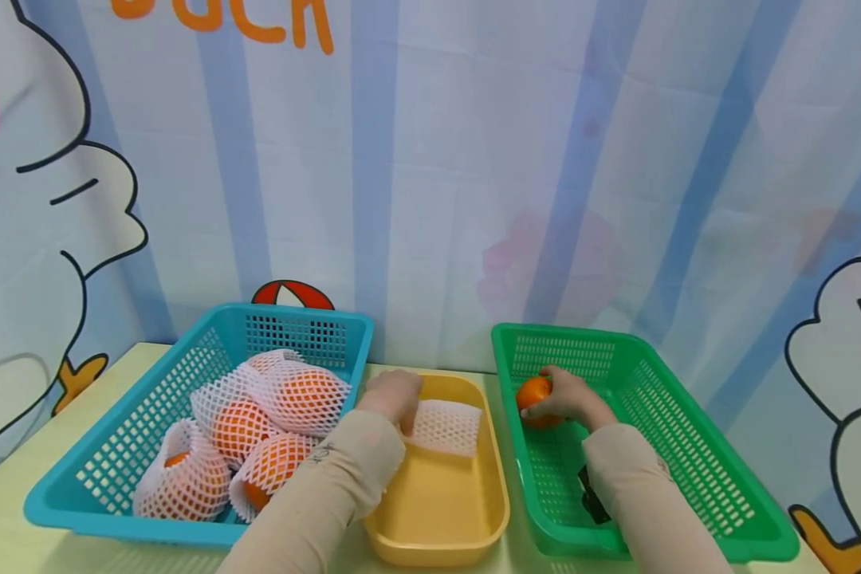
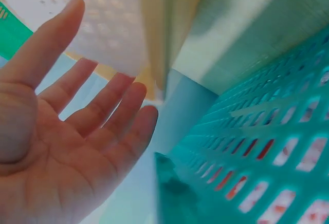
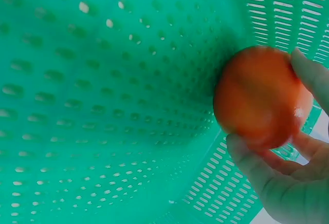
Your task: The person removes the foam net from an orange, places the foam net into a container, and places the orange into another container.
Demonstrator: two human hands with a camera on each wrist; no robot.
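Note:
Inside the far left part of the green basket [image 1: 574, 331], my right hand [image 1: 572, 399] grips a bare orange [image 3: 259, 98], with thumb and fingers on its sides. At the yellow tray [image 1: 438, 510], my left hand [image 1: 395, 395] reaches over the left rim, its fingers beside a white foam net sleeve [image 1: 446, 426] that lies flattened in the tray's far half. In the left wrist view that hand's fingers [image 2: 115, 100] are loosely extended and the thumb stands apart, with the foam net just beyond the fingertips.
On the left stands a blue basket [image 1: 136, 530] with several oranges [image 1: 240, 430] wrapped in white foam nets. Its wall is close to my left hand. All three containers rest on a pale yellow table [image 1: 7, 510]. Behind them hangs a striped cartoon curtain [image 1: 438, 199].

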